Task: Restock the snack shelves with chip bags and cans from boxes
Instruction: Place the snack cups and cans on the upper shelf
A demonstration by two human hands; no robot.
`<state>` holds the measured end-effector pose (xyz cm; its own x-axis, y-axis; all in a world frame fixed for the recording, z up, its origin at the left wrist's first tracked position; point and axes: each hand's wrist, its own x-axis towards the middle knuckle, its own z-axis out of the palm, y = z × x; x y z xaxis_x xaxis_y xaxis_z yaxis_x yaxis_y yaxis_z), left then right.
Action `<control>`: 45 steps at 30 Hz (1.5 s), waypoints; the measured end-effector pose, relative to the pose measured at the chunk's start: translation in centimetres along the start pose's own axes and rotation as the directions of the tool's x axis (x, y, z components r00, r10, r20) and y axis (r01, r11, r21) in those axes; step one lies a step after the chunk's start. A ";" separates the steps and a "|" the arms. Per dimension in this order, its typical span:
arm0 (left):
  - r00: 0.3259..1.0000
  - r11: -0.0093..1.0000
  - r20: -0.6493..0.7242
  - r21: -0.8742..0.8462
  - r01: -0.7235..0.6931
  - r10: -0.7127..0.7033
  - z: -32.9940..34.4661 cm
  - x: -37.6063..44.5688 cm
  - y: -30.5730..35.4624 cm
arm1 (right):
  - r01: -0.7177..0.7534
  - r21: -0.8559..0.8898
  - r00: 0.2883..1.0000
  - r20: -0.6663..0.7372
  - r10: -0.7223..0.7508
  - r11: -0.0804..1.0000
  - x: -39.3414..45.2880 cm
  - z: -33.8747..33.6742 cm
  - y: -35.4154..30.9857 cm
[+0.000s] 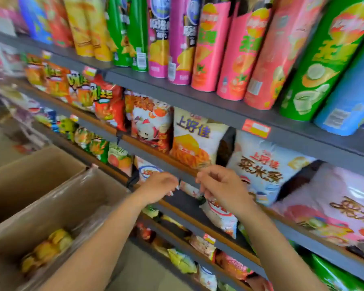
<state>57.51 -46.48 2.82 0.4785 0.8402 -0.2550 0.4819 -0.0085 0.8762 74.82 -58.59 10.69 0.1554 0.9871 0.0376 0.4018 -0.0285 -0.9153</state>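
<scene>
Shelves (198, 97) mostly full. Left hand (158, 185), right hand (219, 185): fingers curled at white bag (219, 215) on third shelf, grip unclear. Box (51, 206) holds yellow bags (48, 246), left to stock.

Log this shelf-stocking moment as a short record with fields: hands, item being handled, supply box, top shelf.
left hand: left hand, fingers curled at the front edge of the third shelf; blur hides any grip
right hand: right hand, fingers pinching the top of a white snack bag
item position: white snack bag sits on the third shelf, below the bag row
supply box: open cardboard box lower left, yellow bags inside
top shelf: upright chip cans, pink, green, yellow, blue
</scene>
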 end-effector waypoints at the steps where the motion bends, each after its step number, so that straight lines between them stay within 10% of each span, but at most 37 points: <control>1: 0.996 0.996 0.009 0.004 0.084 -0.084 -1.6 -0.1 -4.0 | -0.049 -0.020 0.996 0.071 0.050 0.999 1.5 3.0 1.1; 8: 0.759 0.835 -0.390 -0.415 0.360 -0.521 -12.2 -4.6 -26.6 | -0.196 -0.222 0.827 0.485 0.283 0.955 11.4 26.3 6.1; 15: 0.382 0.506 -0.342 -0.683 0.526 -0.859 -18.4 -6.8 -44.1 | -0.250 -0.423 0.567 0.665 0.486 0.871 17.8 51.0 13.5; 24: 0.248 0.285 -0.167 -0.757 0.587 -0.954 -18.5 -2.2 -55.9 | -0.364 -0.681 0.315 0.552 0.772 0.635 21.7 66.9 28.7; 38: 0.170 0.050 0.034 -0.884 0.464 -0.985 -15.3 2.5 -58.2 | -0.724 -0.541 -0.019 0.637 0.771 0.429 21.7 69.2 35.2; 45: 0.144 0.026 0.043 -0.897 0.441 -0.989 -14.9 3.1 -58.8 | -0.761 -0.511 -0.059 0.666 0.743 0.398 22.7 68.5 35.3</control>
<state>19.71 -35.29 -43.35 -0.3761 0.1067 -0.9204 -0.4350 0.8567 0.2770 30.74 -26.37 -48.25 -0.3116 0.0257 -0.9499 0.5032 -0.8435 -0.1879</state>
